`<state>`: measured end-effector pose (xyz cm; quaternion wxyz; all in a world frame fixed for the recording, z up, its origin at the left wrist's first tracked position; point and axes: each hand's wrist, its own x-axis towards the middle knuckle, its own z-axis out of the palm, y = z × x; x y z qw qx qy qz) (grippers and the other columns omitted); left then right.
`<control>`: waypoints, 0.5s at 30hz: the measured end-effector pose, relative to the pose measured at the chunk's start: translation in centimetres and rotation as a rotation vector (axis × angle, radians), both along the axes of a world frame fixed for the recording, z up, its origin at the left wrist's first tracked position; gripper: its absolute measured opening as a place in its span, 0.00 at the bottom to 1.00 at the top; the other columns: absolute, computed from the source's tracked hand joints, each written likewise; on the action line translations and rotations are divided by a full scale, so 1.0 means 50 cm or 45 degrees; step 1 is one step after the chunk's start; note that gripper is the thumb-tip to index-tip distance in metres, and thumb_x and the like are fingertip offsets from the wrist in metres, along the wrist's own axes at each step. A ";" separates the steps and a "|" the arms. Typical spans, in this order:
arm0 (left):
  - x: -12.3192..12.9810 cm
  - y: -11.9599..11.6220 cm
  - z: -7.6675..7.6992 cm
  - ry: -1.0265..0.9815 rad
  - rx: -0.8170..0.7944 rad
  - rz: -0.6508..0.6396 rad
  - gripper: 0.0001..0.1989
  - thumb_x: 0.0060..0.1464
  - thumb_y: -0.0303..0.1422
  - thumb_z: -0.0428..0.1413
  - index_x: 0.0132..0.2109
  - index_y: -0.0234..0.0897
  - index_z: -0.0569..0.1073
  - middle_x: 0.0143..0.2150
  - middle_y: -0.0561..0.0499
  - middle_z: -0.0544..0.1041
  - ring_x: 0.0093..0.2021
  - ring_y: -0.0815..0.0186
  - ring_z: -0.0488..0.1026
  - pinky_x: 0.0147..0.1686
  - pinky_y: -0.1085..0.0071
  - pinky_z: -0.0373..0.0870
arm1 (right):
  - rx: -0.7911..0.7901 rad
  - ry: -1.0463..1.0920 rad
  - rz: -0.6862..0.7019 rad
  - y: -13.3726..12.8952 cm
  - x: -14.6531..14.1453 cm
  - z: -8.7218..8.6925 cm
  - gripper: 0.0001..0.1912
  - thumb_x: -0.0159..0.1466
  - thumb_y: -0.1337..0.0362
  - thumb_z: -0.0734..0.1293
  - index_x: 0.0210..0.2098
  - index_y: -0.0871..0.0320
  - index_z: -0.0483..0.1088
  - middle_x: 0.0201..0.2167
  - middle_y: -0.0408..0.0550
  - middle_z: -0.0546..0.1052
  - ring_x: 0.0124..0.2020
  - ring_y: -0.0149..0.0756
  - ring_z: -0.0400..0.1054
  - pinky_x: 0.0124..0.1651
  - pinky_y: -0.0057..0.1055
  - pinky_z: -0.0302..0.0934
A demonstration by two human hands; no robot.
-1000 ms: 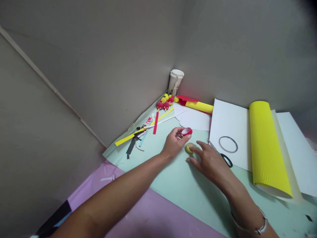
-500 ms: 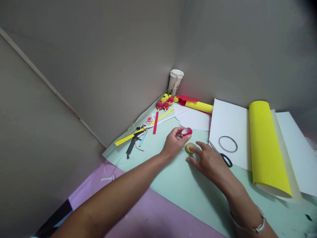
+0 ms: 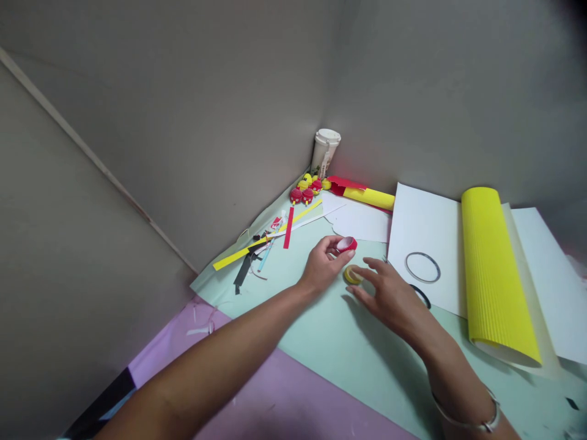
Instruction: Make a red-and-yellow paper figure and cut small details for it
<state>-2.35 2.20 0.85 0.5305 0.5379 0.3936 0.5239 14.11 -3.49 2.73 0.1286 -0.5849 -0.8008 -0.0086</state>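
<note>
A pale green sheet (image 3: 316, 339) lay spread in the corner, with a yellow paper roll (image 3: 498, 275) on it. The person's right hand (image 3: 392, 294), at nine o'clock from that roll, held its fingers loosely parted, gripping nothing. At ten o'clock from it, the left hand (image 3: 322, 264) was closed in a pinch. By the right fingertips sat a roll of tape (image 3: 349, 275); contact could not be told. A red ring (image 3: 350, 245) was clasped between left thumb and fingers, at twelve o'clock from the tape.
</note>
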 end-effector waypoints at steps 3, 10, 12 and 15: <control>-0.001 -0.003 0.003 -0.025 -0.008 -0.032 0.18 0.53 0.37 0.61 0.49 0.34 0.72 0.43 0.46 0.76 0.39 0.66 0.70 0.41 0.69 0.67 | 0.077 0.231 -0.058 0.005 0.012 0.019 0.19 0.66 0.53 0.63 0.52 0.55 0.74 0.53 0.58 0.74 0.51 0.50 0.71 0.49 0.45 0.69; -0.004 -0.005 -0.001 -0.173 0.046 -0.235 0.19 0.53 0.36 0.62 0.51 0.34 0.72 0.47 0.44 0.76 0.48 0.60 0.72 0.49 0.65 0.67 | 0.113 0.603 0.010 0.023 -0.001 0.027 0.23 0.64 0.56 0.66 0.57 0.54 0.66 0.48 0.54 0.76 0.44 0.43 0.72 0.42 0.40 0.71; -0.004 -0.005 0.000 -0.243 0.016 -0.281 0.20 0.52 0.37 0.63 0.50 0.34 0.72 0.46 0.43 0.76 0.48 0.60 0.72 0.50 0.65 0.67 | 0.158 0.667 0.061 0.028 -0.005 0.016 0.23 0.63 0.58 0.66 0.57 0.54 0.65 0.48 0.54 0.74 0.47 0.45 0.70 0.44 0.42 0.71; -0.003 -0.006 0.000 -0.304 -0.025 -0.339 0.20 0.51 0.37 0.64 0.49 0.33 0.72 0.45 0.44 0.76 0.46 0.61 0.73 0.48 0.66 0.68 | 0.214 0.737 0.084 0.034 -0.007 0.005 0.23 0.62 0.60 0.68 0.56 0.53 0.64 0.49 0.54 0.73 0.48 0.45 0.70 0.45 0.44 0.71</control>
